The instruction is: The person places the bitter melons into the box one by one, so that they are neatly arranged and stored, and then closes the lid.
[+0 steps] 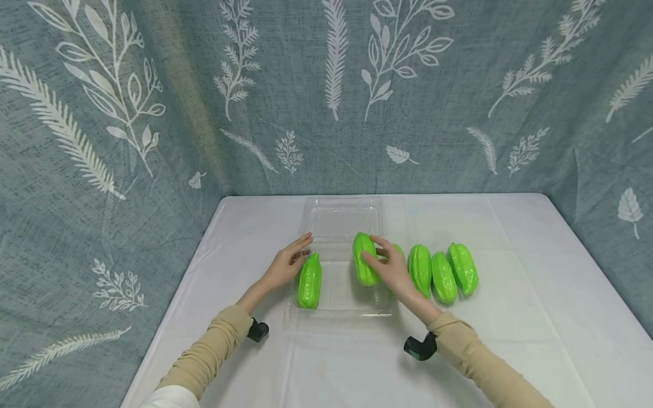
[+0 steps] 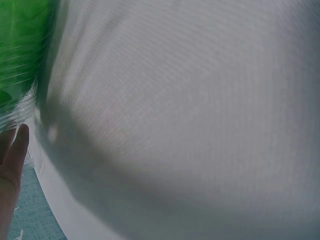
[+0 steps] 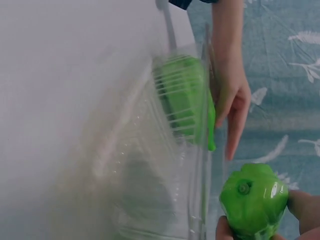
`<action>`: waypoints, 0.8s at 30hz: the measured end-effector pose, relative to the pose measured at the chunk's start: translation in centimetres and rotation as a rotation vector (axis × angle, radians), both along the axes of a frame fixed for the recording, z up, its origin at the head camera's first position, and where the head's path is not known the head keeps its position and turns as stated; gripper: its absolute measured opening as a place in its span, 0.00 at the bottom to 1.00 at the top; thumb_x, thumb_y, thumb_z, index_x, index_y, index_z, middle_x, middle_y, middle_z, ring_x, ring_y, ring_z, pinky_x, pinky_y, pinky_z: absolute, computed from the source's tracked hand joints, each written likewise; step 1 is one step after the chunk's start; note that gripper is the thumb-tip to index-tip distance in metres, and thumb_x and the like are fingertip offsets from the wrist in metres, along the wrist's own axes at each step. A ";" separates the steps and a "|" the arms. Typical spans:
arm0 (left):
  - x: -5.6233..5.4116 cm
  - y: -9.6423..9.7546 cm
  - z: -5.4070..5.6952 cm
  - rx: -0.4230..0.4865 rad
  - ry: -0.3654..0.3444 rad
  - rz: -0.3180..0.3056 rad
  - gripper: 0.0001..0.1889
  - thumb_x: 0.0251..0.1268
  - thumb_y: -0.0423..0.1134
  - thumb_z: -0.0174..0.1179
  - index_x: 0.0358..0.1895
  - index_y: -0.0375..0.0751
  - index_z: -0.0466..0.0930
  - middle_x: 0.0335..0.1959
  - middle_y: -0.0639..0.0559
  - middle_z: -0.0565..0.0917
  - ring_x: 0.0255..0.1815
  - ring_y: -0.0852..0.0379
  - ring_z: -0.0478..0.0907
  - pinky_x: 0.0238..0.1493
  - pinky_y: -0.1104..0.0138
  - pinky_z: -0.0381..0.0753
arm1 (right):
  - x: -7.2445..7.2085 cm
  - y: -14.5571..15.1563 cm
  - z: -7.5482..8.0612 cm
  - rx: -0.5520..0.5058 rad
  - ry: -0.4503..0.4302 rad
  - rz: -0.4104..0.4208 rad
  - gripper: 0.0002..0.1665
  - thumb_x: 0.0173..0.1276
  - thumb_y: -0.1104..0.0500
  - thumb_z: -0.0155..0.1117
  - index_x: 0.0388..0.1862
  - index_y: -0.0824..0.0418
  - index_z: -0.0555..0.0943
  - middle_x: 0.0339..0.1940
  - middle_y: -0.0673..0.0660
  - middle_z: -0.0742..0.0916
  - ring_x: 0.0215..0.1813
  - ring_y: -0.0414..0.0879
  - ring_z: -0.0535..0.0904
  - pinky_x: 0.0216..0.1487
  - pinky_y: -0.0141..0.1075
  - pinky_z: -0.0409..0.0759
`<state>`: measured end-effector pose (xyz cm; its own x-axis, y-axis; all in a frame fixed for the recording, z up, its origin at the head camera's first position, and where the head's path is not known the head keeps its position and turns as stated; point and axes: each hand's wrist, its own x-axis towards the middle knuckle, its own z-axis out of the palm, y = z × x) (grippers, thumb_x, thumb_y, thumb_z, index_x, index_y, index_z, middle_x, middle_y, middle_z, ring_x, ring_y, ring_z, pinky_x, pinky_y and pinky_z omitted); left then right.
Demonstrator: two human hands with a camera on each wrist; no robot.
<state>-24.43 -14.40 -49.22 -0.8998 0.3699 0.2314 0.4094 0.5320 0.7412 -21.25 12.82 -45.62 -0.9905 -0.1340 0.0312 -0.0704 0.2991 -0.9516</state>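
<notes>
My right hand (image 1: 393,269) holds a shiny green ribbed vegetable (image 1: 364,259), shaped like a bitter melon, between thumb and fingers. It is raised over the right part of a clear plastic clamshell box (image 1: 336,286), its rounded end with a small stub facing the right wrist camera (image 3: 252,197). A second green ribbed vegetable (image 1: 309,281) lies lengthwise along the box's left side. My left hand (image 1: 285,263) is at the box's left edge, its fingers extended beside that vegetable; in the left wrist view only some fingers (image 2: 15,155) show, by the box's corner.
Several more green vegetables (image 1: 444,277) lie in a row right of the box, one partly behind my right hand. The box's clear lid (image 1: 344,221) lies folded open at the back. A white cloth (image 1: 510,340) covers the table; patterned curtains (image 1: 306,102) surround it.
</notes>
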 end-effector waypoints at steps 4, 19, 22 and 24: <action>-0.1 -0.1 -0.1 0.005 -0.002 0.001 0.25 0.67 0.22 0.46 0.68 0.30 0.63 0.73 0.38 0.60 0.60 0.38 0.75 0.63 0.51 0.74 | 0.0 -0.5 -0.4 0.014 0.002 0.010 0.33 0.68 0.54 0.61 0.69 0.64 0.66 0.66 0.67 0.74 0.62 0.62 0.74 0.59 0.50 0.79; 1.5 0.8 2.6 0.017 0.011 -0.019 0.24 0.64 0.18 0.45 0.65 0.22 0.63 0.69 0.27 0.60 0.58 0.32 0.74 0.60 0.47 0.74 | 0.2 -2.5 -1.2 0.029 0.016 0.042 0.32 0.67 0.56 0.62 0.67 0.65 0.68 0.65 0.66 0.75 0.61 0.62 0.75 0.58 0.50 0.79; 1.8 0.9 3.3 0.017 0.010 -0.025 0.24 0.64 0.18 0.45 0.65 0.22 0.63 0.69 0.26 0.60 0.58 0.32 0.74 0.60 0.48 0.74 | 0.4 -2.8 -1.3 0.036 0.018 0.063 0.32 0.67 0.55 0.61 0.67 0.64 0.68 0.65 0.66 0.75 0.61 0.62 0.75 0.58 0.50 0.79; 1.9 0.9 3.3 0.021 0.007 -0.026 0.24 0.64 0.18 0.45 0.65 0.22 0.63 0.69 0.27 0.60 0.58 0.32 0.74 0.61 0.47 0.74 | 0.5 -3.1 -1.5 0.047 0.017 0.072 0.32 0.67 0.54 0.61 0.67 0.64 0.68 0.64 0.66 0.76 0.61 0.62 0.75 0.58 0.50 0.79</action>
<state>-22.55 -13.49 -45.90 -0.8883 0.3879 0.2458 0.4281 0.5057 0.7490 -20.72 9.74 -47.08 -0.9775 -0.2069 0.0401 -0.1096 0.3369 -0.9351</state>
